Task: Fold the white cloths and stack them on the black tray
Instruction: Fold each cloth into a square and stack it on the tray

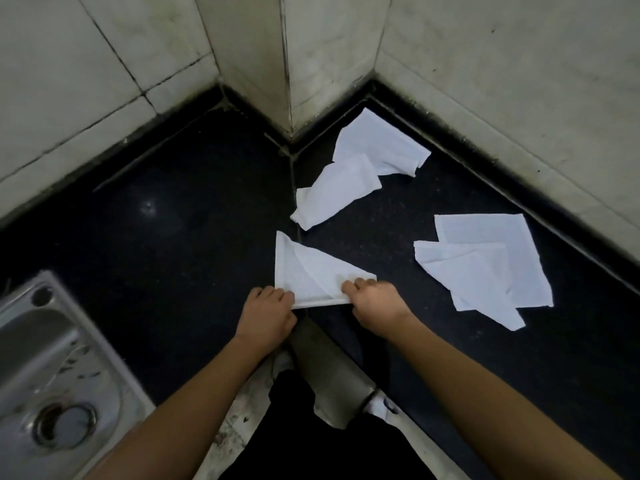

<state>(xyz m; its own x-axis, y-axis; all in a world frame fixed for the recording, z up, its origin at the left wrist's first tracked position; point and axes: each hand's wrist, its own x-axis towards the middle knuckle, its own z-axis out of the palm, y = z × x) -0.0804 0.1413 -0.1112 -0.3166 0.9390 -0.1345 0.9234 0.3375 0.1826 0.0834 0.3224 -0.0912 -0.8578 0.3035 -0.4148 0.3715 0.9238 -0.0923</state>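
Observation:
A white cloth [308, 271] folded into a rough triangle lies on the black countertop near its front edge. My left hand [268, 311] pinches its near left corner, and my right hand [375, 303] pinches its near right corner. Two crumpled white cloths [337, 192] [381, 142] lie further back by the wall corner. To the right, two flat white cloths [491, 237] [467, 275] overlap each other. No black tray can be told apart from the black surface.
The black countertop [173, 237] runs into a tiled wall corner with a jutting pillar [287, 64]. A steel sink [52, 375] with a drain sits at the lower left. The counter's front edge and the floor show below between my arms.

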